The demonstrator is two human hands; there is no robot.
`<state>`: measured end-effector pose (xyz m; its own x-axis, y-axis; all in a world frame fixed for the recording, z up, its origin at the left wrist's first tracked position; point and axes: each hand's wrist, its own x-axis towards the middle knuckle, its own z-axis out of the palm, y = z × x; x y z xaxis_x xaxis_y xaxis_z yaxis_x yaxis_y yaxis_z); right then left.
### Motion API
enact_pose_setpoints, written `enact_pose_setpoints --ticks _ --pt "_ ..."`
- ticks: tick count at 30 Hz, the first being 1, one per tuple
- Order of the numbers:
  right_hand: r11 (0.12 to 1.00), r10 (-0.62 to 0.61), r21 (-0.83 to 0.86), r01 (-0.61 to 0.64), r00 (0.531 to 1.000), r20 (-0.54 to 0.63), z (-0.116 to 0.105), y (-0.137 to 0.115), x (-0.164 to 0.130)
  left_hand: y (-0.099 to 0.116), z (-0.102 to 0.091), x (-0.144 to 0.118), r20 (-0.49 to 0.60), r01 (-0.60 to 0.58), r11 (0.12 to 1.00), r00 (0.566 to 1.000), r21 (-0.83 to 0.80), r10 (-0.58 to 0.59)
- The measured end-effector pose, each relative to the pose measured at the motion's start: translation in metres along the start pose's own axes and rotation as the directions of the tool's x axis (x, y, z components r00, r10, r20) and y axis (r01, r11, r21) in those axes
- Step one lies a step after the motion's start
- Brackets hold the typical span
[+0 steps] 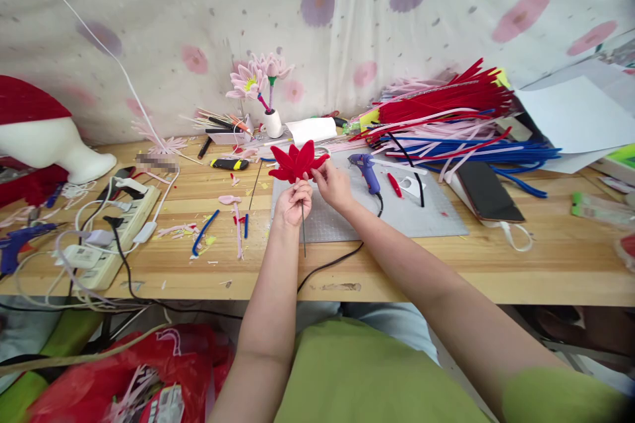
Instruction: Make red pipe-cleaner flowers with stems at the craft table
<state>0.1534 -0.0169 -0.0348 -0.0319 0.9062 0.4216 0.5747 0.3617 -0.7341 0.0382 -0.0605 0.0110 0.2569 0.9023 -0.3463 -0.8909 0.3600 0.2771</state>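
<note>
- Nearest me, a red plastic bag [149,370] sits under the wooden table [446,264], by the person's lap.
- The left hand [294,201] is closed around a thin dark stem [303,231], which hangs almost straight down, its lower end over the table's near half.
- The red flower [296,162] sits on top of that stem, right above the left fist, petals fanned up and outward.
- The right hand [333,185] comes in from the right and pinches a petal tip at the flower's right edge; both hands are at the flower, the left lower.
- Behind them, a blue glue gun [366,170] lies on a grey mat [426,211].
- Farther back, a heap of red, pink and blue craft stems [446,112] and a small white vase [272,123] with pink flowers.
</note>
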Motion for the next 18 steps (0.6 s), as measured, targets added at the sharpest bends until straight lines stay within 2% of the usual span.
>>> enact_pose_setpoints --ticks 4,7,9,12,14,16,18 --pt "0.959 0.154 0.240 -0.150 0.988 0.005 0.013 -0.001 -0.004 -0.004 0.002 -0.002 0.033 -0.009 1.000 0.999 -0.008 0.010" --pt "0.863 0.287 0.425 -0.273 0.957 0.033 0.025 -0.006 0.000 -0.006 -0.001 -0.001 0.032 -0.105 0.992 0.994 0.072 0.103" --pt "0.793 0.325 0.530 -0.301 0.944 0.050 0.031 -0.010 0.007 -0.007 -0.005 0.000 0.061 -0.181 0.978 0.983 0.104 0.176" --pt "0.744 0.303 0.604 -0.285 0.950 0.074 0.033 -0.016 0.016 -0.005 -0.010 0.003 0.108 -0.218 0.970 0.972 0.106 0.207" --pt "0.757 0.265 0.594 -0.273 0.959 0.102 0.031 -0.016 0.021 0.000 -0.011 0.006 0.099 -0.159 0.980 0.984 0.122 0.147" --pt "0.789 0.223 0.558 -0.256 0.966 0.128 0.028 -0.016 0.024 0.004 -0.010 0.009 0.006 -0.094 0.979 0.996 0.182 0.094" --pt "0.831 0.185 0.506 -0.230 0.973 0.137 0.024 -0.017 0.026 0.006 -0.008 0.012 -0.112 -0.087 0.956 0.986 0.281 0.123"
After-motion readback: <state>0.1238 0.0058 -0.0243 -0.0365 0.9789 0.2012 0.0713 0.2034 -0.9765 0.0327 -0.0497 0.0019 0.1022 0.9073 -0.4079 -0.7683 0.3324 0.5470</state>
